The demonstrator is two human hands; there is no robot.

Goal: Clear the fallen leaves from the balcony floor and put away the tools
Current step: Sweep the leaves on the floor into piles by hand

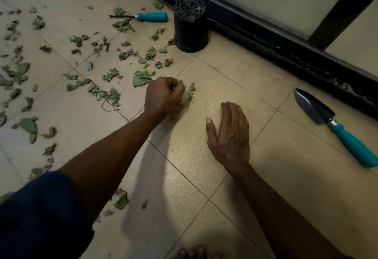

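Dry green leaves (pixel 114 76) lie scattered over the beige tiled floor (pixel 235 70), mostly on the left half. My left hand (pixel 163 95) is curled into a fist on the floor and grips a clump of leaves, with a few more leaves (pixel 191 87) just right of it. My right hand (pixel 231 134) lies flat, fingers straight, palm down on a bare tile and holds nothing. A trowel with a teal handle (pixel 335 127) lies on the floor at the right. A small teal-handled fork tool (pixel 150 17) lies at the back among the leaves.
An upturned black plastic pot (pixel 190 27) stands by the dark sliding-door track (pixel 286 50) that runs along the back right. A dark blue trouser knee (pixel 41 213) fills the lower left. Toes (pixel 194 253) show at the bottom edge.
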